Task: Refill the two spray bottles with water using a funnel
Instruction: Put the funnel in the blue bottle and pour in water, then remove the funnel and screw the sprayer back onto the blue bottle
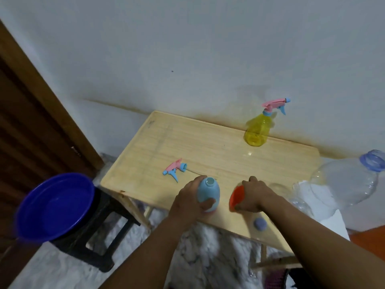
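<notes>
My left hand (190, 200) grips a light blue spray bottle (209, 191) near the front edge of the wooden table (208, 151); its neck is open, with no sprayer on it. Its pink and blue spray head (174, 168) lies on the table to the left. My right hand (253, 196) holds an orange funnel (236, 198) just right of the blue bottle, low over the table. A yellow spray bottle (258, 130) with its pink and blue sprayer on stands at the back right by the wall.
A large clear water jug (343, 184) with a blue neck lies at the table's right end, and its blue cap (260, 224) rests near the front edge. A blue basin (54, 205) sits on a black stool (100, 236) to the left. The wall runs close behind.
</notes>
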